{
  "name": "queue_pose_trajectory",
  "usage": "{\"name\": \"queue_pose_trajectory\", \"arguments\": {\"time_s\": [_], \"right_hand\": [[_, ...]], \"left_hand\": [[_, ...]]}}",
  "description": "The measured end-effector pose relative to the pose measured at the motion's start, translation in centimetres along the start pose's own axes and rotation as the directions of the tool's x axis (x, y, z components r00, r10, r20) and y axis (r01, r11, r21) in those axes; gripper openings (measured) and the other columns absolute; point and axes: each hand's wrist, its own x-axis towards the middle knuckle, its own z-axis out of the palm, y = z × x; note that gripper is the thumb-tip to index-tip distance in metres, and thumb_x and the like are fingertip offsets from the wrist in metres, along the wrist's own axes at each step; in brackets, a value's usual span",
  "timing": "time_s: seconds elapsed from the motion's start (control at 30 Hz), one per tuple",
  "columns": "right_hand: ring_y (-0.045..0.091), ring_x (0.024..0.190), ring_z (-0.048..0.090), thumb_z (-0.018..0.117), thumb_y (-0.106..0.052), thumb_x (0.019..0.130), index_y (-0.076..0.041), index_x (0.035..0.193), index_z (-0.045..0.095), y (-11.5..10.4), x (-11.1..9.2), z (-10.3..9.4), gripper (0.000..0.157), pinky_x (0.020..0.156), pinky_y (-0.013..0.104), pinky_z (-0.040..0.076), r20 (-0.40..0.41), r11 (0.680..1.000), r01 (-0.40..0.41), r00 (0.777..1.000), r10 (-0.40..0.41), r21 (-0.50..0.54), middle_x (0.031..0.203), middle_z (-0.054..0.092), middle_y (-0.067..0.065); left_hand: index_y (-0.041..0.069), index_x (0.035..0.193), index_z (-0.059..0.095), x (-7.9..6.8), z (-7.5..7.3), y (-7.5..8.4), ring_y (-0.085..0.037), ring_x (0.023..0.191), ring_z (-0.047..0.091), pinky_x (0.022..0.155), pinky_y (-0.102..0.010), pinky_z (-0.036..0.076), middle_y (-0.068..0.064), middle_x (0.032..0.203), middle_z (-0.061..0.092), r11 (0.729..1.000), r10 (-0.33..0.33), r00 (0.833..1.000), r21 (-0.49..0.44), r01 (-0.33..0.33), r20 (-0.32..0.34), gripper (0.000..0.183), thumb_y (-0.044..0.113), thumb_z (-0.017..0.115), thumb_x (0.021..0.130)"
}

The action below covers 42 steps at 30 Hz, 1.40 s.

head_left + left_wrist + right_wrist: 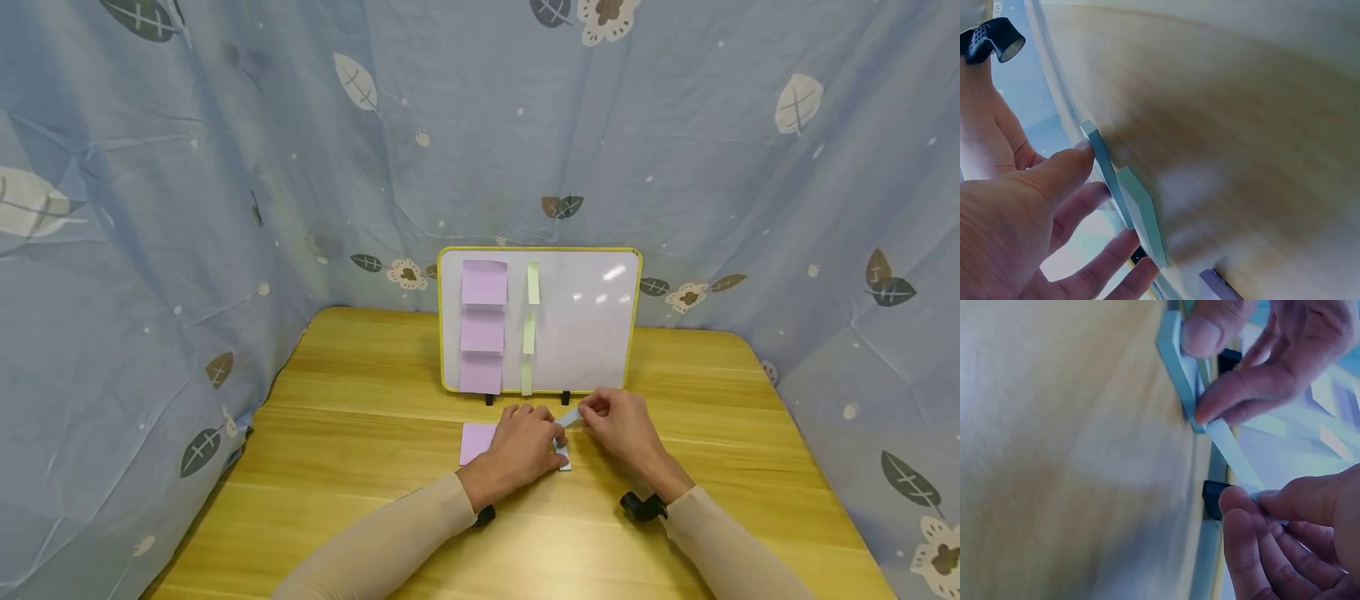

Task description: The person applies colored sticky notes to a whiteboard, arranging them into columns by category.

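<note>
My left hand (pixel 525 442) presses a narrow light-blue sticky note pad (pixel 1175 369) against the table. Its thumb lies toward one end of the pad and the index fingertip is at the other. A light-blue sticky note (pixel 1235 456), still joined to the pad at one end, slants up toward the whiteboard. My right hand (pixel 622 425) pinches the free end of this note between thumb and fingers. A pale green sticky note pad (pixel 1141 219) lies close beside the blue one, under the left fingers. A purple sticky note pad (pixel 476 442) is partly covered by the left hand.
Behind the hands, a yellow-framed whiteboard (pixel 585 333) stands on black feet (pixel 566 398). Three purple notes (pixel 482 331) form a column on its left, and three narrow pale green notes (pixel 529 334) hang beside them. Patterned blue curtains (pixel 465 125) enclose the wooden table (pixel 360 375).
</note>
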Motion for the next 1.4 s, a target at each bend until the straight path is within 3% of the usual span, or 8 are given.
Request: {"name": "queue_pose_trajectory", "arguments": {"time_s": [0.2,0.4,0.63,0.87,0.97,1.07,1.2,1.4], "right_hand": [[0.022,0.084,0.087,0.082,-0.01,0.109,-0.006,0.107,0.086,-0.1,0.1,-1.6,0.007,0.07,0.022,0.063,-0.011,0.999,-0.008,1.0,0.009,0.046,0.095,0.089,0.008],[0.021,0.084,0.087,0.082,-0.014,0.11,-0.006,0.111,0.087,-0.1,0.0,-2.5,0.009,0.069,0.021,0.063,-0.041,0.998,-0.022,0.999,0.025,0.064,0.098,0.09,0.01],[0.017,0.082,0.087,0.084,-0.014,0.109,-0.005,0.112,0.087,-0.3,0.3,-2.9,0.01,0.07,0.02,0.064,-0.132,0.993,0.001,0.991,0.015,0.117,0.098,0.09,0.012],[0.024,0.086,0.09,0.088,-0.017,0.107,-0.01,0.111,0.089,-1.1,0.8,-3.0,0.009,0.067,0.018,0.061,-0.221,0.991,0.025,0.975,0.004,0.128,0.097,0.091,0.01],[0.018,0.084,0.089,0.087,-0.017,0.107,-0.008,0.112,0.089,-1.5,1.1,-2.9,0.01,0.064,0.018,0.061,-0.243,0.982,0.049,0.97,-0.003,0.181,0.098,0.091,0.013],[0.003,0.08,0.086,0.086,-0.014,0.108,-0.006,0.112,0.089,-2.0,1.5,-2.8,0.01,0.066,0.016,0.063,-0.277,0.965,0.096,0.96,-0.025,0.245,0.098,0.09,0.017],[-0.011,0.079,0.08,0.085,-0.012,0.108,-0.005,0.112,0.089,-2.7,2.1,-2.7,0.009,0.071,0.013,0.063,-0.338,0.94,0.174,0.939,-0.069,0.292,0.099,0.09,0.019],[-0.01,0.087,0.082,0.087,-0.003,0.104,-0.002,0.109,0.087,-3.8,3.3,-3.1,0.005,0.078,0.014,0.065,-0.422,0.896,0.298,0.895,-0.143,0.33,0.106,0.09,0.022]], "left_hand": [[0.038,0.119,0.091,0.0,-0.2,0.1,-0.019,0.119,0.07,0.118,-0.056,0.056,0.007,0.132,0.08,1.0,-0.01,1.0,-0.016,0.01,0.01,0.023,0.053,0.092,0.1],[0.039,0.12,0.091,0.0,-0.3,0.2,-0.02,0.119,0.071,0.12,-0.057,0.055,0.01,0.133,0.08,1.0,-0.014,1.0,-0.014,0.014,0.019,0.024,0.053,0.091,0.101],[0.038,0.117,0.092,0.0,-0.3,0.2,-0.02,0.119,0.072,0.123,-0.059,0.054,0.01,0.131,0.082,1.0,-0.009,1.0,-0.028,0.009,0.015,0.024,0.053,0.093,0.099],[0.037,0.118,0.09,0.1,-0.3,0.0,-0.021,0.12,0.073,0.123,-0.059,0.055,0.009,0.131,0.083,0.999,0.017,1.0,-0.032,-0.016,0.011,0.026,0.054,0.093,0.099],[0.037,0.12,0.09,0.3,-0.3,-0.1,-0.021,0.122,0.074,0.123,-0.057,0.055,0.009,0.131,0.083,0.999,0.021,1.0,-0.026,-0.021,0.016,0.027,0.054,0.093,0.099],[0.037,0.124,0.089,0.3,-0.4,-0.3,-0.021,0.124,0.075,0.122,-0.056,0.056,0.009,0.132,0.082,0.999,0.03,0.999,-0.025,-0.03,0.017,0.029,0.054,0.091,0.101],[0.034,0.13,0.088,0.4,-1.1,-0.5,-0.022,0.129,0.075,0.12,-0.056,0.058,0.008,0.138,0.082,0.996,0.06,0.998,-0.064,-0.061,-0.022,0.03,0.051,0.086,0.105],[0.029,0.129,0.089,1.5,-3.8,-1.6,-0.021,0.123,0.08,0.103,-0.048,0.066,0.006,0.137,0.084,0.984,0.152,0.974,-0.07,-0.165,-0.171,0.026,0.045,0.083,0.11]]}}
